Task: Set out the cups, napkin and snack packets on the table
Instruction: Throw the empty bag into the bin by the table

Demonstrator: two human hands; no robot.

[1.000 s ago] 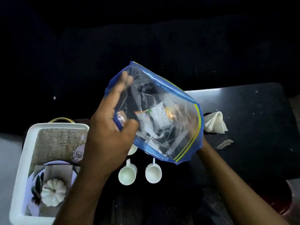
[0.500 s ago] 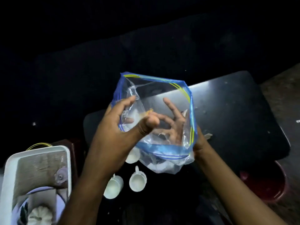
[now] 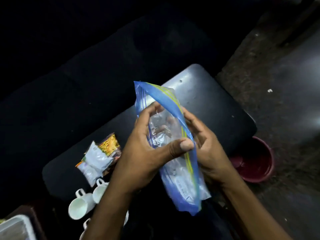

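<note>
Several shiny snack packets (image 3: 99,157) had reached the black desk (image 3: 216,110), nine o'clock of the emptied blue-rimmed bag (image 3: 181,184) clutched by left grip (image 3: 143,153) and right grip (image 3: 206,148).

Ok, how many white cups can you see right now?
3. Leftmost cup at lower left; second cup just right of it, below the snack packets; third cup lower still, mostly hidden by the left forearm. More may be hidden.

dim room. a dark table (image 3: 207,104) with rounded corners fills the middle, its 12 o'clock end faintly shiny. speckled brown floor (image 3: 277,84) runs from 1 to 5 o'clock (pale glare at 3), a maroon bucket (image 3: 256,163) at 4 o'clock.
</note>
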